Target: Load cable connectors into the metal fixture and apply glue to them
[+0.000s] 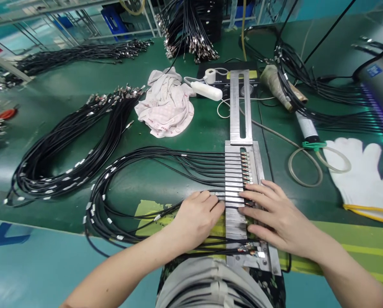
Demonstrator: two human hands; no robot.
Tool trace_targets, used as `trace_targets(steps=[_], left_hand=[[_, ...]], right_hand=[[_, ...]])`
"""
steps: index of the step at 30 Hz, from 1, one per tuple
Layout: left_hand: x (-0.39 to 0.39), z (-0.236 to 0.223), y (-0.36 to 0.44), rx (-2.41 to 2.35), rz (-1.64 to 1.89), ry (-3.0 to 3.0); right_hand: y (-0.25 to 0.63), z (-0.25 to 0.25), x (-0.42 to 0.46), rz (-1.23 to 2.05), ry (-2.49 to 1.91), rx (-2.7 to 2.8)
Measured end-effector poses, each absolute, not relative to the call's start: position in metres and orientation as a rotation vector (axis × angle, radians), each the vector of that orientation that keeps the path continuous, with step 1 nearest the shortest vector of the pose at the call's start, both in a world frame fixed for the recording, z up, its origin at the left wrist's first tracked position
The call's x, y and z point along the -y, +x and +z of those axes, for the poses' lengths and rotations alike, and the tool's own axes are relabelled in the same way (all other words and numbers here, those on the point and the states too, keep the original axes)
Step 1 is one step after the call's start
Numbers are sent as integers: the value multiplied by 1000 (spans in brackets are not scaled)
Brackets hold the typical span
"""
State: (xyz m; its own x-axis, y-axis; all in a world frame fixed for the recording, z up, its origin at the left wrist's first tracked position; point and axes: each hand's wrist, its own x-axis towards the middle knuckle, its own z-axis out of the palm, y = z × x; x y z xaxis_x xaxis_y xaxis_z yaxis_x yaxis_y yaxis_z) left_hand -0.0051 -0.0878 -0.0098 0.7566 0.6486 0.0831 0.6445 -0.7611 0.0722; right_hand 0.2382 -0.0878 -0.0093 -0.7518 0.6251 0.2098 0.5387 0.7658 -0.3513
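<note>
At the far left of the green table (44, 92), a looped bundle of black cables (57, 182) lay by itself, its metal-tipped ends gathered near a crumpled pale cloth (167, 107) and none of its strands visibly on the fixture. Further right, a second, thinner loop of cables (97, 192), dotted with white labels, curved round and ran across to the slotted metal fixture (234, 231); these were the cables being worked on. The left hand (199, 214) lay over them just left of the fixture, its fingers curled in narrowly; whether it pinched a cable could not be told, since the fingers hid their own tips. On the fixture, the far part looked finished: cables lay side by side across the slots, with their connectors (245, 164) in a fairly even row. Toward the middle, a few more crossed to the right hand's fingertips, and how well those were seated was hard to judge. Below them came a stretch of bare slots, and at the near end some loose cable ends (252, 252) lay unevenly, apparently not yet lined up. By that reading, more than half the row was filled. The right hand (275, 214) rested at the fixture's right side, fingers spread wide, tips on or just over the cable ends, gripping nothing visible. Farther right lay a white glove (358, 171).
</note>
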Motion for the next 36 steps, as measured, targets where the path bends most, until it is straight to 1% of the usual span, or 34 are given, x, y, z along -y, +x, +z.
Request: trace_targets(steps=[9, 14, 19, 24, 27, 32, 36], left_hand=[[83, 2, -10, -943, -13, 2877], [81, 10, -9, -932, -107, 2928], [91, 3, -9, -985, -36, 2958], [112, -7, -14, -980, 171, 2879], [120, -9, -15, -918, 131, 2821], [120, -8, -14, -890, 66, 2711], [114, 1, -15, -1034, 3, 2600]], right_hand=[[238, -11, 84, 492, -983, 2581], [234, -7, 84, 428, -996, 2608], [239, -12, 82, 385, -943, 2637], [250, -17, 78, 527, -916, 2491], [253, -14, 78, 582, -967, 2372], [253, -11, 81, 557, -999, 2331], [256, -12, 81, 536, -1043, 2317]])
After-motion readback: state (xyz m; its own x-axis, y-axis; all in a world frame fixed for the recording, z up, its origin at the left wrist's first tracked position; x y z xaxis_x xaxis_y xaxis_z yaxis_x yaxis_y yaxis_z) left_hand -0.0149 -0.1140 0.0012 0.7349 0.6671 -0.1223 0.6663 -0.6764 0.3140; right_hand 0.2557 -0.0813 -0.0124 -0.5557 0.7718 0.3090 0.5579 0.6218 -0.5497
